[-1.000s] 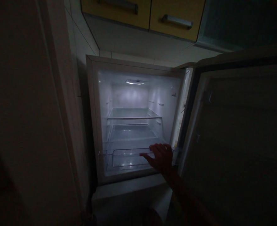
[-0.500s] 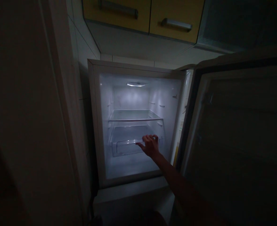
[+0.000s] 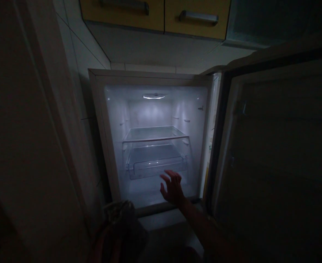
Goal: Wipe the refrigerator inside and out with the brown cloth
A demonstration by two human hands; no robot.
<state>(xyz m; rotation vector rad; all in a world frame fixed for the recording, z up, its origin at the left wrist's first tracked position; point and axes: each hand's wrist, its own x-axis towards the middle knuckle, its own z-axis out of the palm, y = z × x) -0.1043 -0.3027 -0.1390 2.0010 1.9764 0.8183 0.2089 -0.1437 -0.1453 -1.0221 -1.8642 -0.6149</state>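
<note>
My right hand is in front of the refrigerator, fingers apart and slightly curled, holding nothing. Just behind and above it is a clear plastic drawer, which the fingers do not appear to grip. A glass shelf spans the compartment above the drawer. Low on the left, my left hand is dim, with its fingers around a dark, crumpled bundle. It looks like cloth, though the gloom hides its exact kind.
The refrigerator door stands wide to the right. Yellow cabinets with metal handles hang overhead. A pale door frame or panel and a tiled wall rise on the left. A lit lamp is in the compartment's ceiling.
My right hand has let go of the drawer's front edge and moved down towards me. My left hand has come into view at lower left with the dark bundle.
</note>
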